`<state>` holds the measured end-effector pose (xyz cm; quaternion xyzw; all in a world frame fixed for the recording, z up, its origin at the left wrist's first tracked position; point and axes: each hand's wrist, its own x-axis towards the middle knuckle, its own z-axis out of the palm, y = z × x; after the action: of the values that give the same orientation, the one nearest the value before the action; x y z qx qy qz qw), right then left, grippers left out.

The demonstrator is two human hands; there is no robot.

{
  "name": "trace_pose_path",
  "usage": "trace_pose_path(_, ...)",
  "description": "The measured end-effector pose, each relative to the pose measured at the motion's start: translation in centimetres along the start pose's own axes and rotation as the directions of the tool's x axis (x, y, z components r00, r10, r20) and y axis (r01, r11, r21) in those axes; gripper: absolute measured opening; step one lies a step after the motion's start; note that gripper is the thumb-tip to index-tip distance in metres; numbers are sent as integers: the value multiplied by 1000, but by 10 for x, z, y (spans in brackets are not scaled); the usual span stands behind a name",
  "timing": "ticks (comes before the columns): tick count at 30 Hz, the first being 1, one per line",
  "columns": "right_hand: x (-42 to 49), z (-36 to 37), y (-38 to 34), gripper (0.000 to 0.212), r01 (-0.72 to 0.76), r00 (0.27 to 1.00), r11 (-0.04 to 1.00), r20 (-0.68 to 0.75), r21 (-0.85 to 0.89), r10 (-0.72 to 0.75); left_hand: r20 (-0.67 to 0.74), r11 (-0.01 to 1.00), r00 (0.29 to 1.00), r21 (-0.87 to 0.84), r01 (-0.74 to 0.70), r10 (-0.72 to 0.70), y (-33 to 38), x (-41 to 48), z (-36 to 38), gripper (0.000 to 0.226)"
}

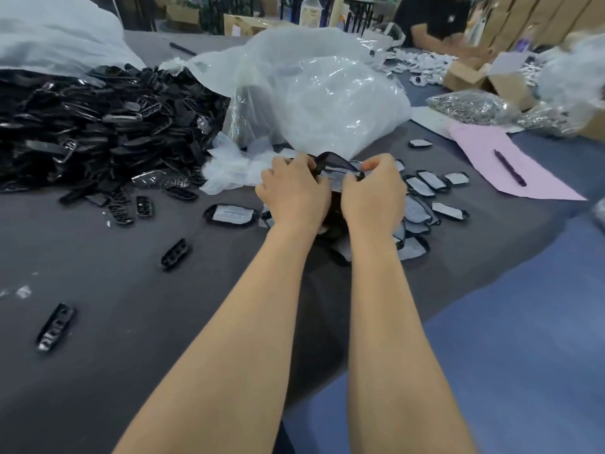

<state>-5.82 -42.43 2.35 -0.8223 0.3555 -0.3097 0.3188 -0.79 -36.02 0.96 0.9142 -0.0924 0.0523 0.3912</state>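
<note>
— Both ends held?
— Yes. Left hand and right hand, close together, pinch the black part just above the table, in front of the clear bag.

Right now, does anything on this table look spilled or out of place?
Yes. The pile of black parts lies spilled from its white bag across the grey table; two stray parts lie alone nearer the front edge. The held part looks fine.

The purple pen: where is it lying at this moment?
In the head view the purple pen lies on the pink sheet, far right, just past the film-covered black parts beside the right hand.
</note>
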Motion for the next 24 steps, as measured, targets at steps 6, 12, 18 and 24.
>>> trace_pose_path(6, -24, 12, -38, 14, 140, 990, 973, -40, 184, -135, -74, 926, 996, -378, 17, -49, -15, 4, -41, 19)
trace_pose_path(12, -86, 73, -90, 13, 203, 928, 933, 245, 297, -280, -233, 888, 952, -454, 75, -199, -85, 6, -107, 16)
trace_pose_path(18, -145, 135, -135, 34, 362, 727, 914, 558, 185, -401, -345, 851, 848, -483, 207, -402, -173, -13, -162, 18)
trace_pose_path(24, -190, 169, -166, 42, 466, 629, 856, 595, 225, -499, -401, 753, 730, -615, 233, -553, -227, -19, -206, 17)
